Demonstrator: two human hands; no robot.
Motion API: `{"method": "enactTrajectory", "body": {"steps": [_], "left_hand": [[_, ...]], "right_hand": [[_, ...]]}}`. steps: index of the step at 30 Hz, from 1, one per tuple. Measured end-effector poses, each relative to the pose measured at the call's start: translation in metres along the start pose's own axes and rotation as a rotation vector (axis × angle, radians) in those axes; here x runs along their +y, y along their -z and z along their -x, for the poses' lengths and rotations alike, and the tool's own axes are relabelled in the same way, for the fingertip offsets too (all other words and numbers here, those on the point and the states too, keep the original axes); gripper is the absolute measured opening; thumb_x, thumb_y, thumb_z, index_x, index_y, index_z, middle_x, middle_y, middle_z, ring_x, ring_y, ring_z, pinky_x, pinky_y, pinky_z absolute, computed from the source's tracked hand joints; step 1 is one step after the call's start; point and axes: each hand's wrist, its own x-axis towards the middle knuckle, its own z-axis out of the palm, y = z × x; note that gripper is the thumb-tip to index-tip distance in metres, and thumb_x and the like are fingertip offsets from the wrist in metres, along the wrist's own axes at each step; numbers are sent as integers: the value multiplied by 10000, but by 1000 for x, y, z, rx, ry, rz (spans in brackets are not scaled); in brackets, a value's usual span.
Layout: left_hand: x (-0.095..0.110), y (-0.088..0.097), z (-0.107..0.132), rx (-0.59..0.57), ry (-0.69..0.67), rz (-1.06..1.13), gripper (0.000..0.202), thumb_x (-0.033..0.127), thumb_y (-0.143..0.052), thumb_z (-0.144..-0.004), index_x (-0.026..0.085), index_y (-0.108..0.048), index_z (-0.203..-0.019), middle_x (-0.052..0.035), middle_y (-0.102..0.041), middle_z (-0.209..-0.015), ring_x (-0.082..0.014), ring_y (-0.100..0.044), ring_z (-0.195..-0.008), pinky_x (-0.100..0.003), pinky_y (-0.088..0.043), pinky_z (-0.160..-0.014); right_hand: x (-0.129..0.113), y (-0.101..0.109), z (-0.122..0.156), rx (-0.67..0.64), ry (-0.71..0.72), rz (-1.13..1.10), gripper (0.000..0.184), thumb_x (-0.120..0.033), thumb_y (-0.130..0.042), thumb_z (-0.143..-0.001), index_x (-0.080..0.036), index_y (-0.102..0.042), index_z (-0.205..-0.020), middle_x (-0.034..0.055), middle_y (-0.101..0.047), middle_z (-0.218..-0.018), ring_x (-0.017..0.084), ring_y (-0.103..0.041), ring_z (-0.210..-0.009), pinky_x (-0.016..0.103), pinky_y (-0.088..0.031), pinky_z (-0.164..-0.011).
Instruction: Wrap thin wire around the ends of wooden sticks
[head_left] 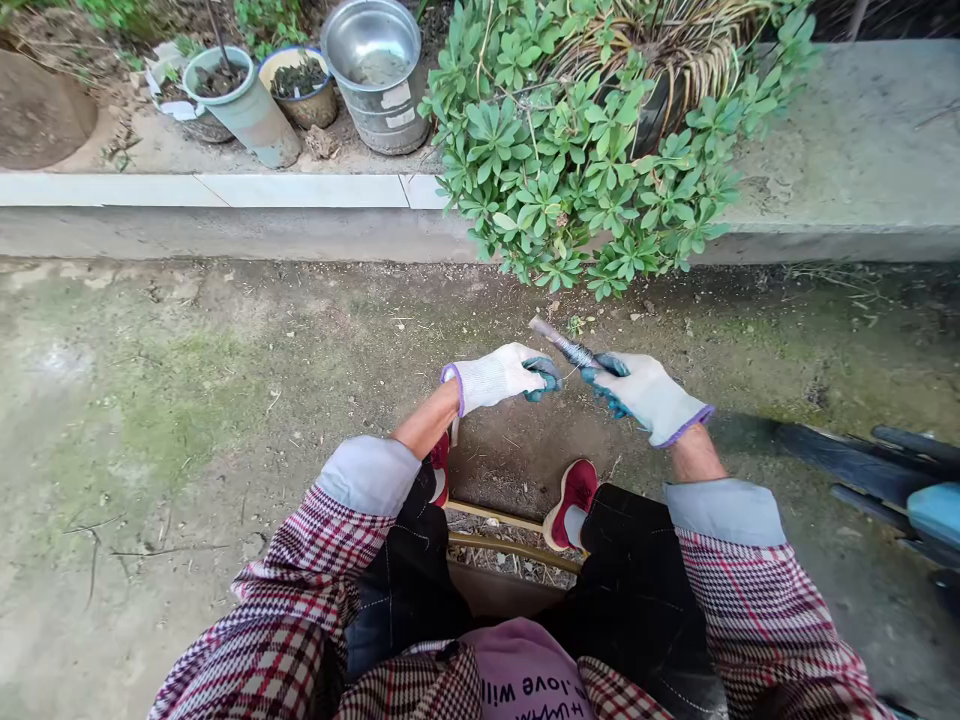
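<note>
Nearest to the camera, a pink T-shirt (525, 672) is worn, with the words "love will" readable upside down across it. Red-and-white plaid sleeves (757, 610) with pale blue cuffs are pushed back from the wrists, and black quilted trousers (637, 590) cover the knees. Red canvas shoes (574, 500) are set on the soil behind pale wooden stool rails (510, 528). Above the knees, a slender grey rod wound with dark cord (574, 351) is held out in front of the body, apparently so that it can be worked on between both hands. The right hand (645, 395), in a white knit glove with blue rubber-coated fingers, is closed around its far end. The left hand (499, 378), gloved alike with a purple cuff, is curled shut at the rod; whether it pinches a thin strand there cannot be told. Beyond lies bare, mossy soil (225, 400). A long white-edged concrete kerb (225, 190) runs farther off, overhung by a leafy green plant (570, 170). A dented steel bucket (375, 75) stands behind it, its white labels unreadable, beside a pale teal cylindrical pot (244, 105). To the right, a dark-and-blue object (934, 515) is cut off by the frame.
</note>
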Motion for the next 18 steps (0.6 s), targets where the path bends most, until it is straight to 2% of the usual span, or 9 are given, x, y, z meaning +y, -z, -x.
{"method": "enactTrajectory", "body": {"steps": [3, 5, 8, 11, 13, 14, 16, 18], "left_hand": [[4, 0, 1, -7, -5, 38, 227, 179, -621, -736, 106, -738, -916, -37, -707, -803, -107, -612, -678, -233, -492, -670], [3, 1, 2, 1, -2, 30, 218, 180, -628, -753, 103, -741, -922, -44, -721, -823, -113, -628, -702, -238, -508, -702], [-2, 6, -1, 28, -17, -19, 216, 193, -631, -776, 108, -744, -938, -36, -719, -804, -118, -609, -698, -239, -500, -697], [-7, 13, -4, 43, -50, -112, 193, 207, -633, -784, 107, -739, -911, -34, -717, -816, -123, -578, -716, -241, -478, -704], [-7, 16, -5, 39, -68, -193, 190, 233, -645, -776, 112, -738, -889, -29, -720, -849, -129, -575, -752, -248, -471, -738], [-7, 16, -4, 36, -72, -230, 198, 249, -646, -772, 118, -740, -887, -22, -718, -854, -131, -575, -762, -252, -466, -748], [-6, 16, -3, 48, -61, -283, 217, 276, -631, -769, 130, -744, -883, -3, -702, -824, -131, -564, -742, -256, -452, -731], [-6, 14, -1, 49, -50, -295, 228, 289, -614, -770, 136, -745, -878, 6, -686, -796, -125, -546, -714, -254, -435, -698]], "right_hand": [[-11, -2, 13, -30, -30, -343, 335, -513, -747, -785, -202, -661, -876, -2, -583, -642, 114, -469, -453, 264, -403, -385], [-18, -2, 21, -61, -14, -531, 407, -525, -812, -725, -180, -668, -884, -7, -594, -632, 100, -466, -431, 250, -389, -359], [-22, 1, 29, -158, 39, -616, 450, -549, -825, -702, -161, -668, -866, -8, -603, -610, 90, -461, -412, 236, -374, -345], [-23, -1, 32, -423, 57, -486, 431, -540, -820, -690, -158, -667, -818, 0, -612, -595, 102, -490, -410, 245, -407, -361], [-23, -8, 32, -595, 77, -299, 376, -514, -796, -723, -170, -657, -780, -5, -609, -599, 107, -512, -436, 246, -432, -399], [-23, -14, 30, -640, 95, -195, 343, -498, -771, -754, -177, -650, -764, -12, -603, -604, 105, -513, -454, 242, -430, -418], [-21, -25, 26, -639, 125, 18, 276, -450, -705, -817, -189, -644, -747, -25, -580, -605, 100, -492, -478, 235, -394, -443], [-17, -32, 18, -546, 129, 220, 209, -381, -681, -822, -199, -647, -723, -23, -557, -583, 108, -462, -486, 253, -348, -464]]}}
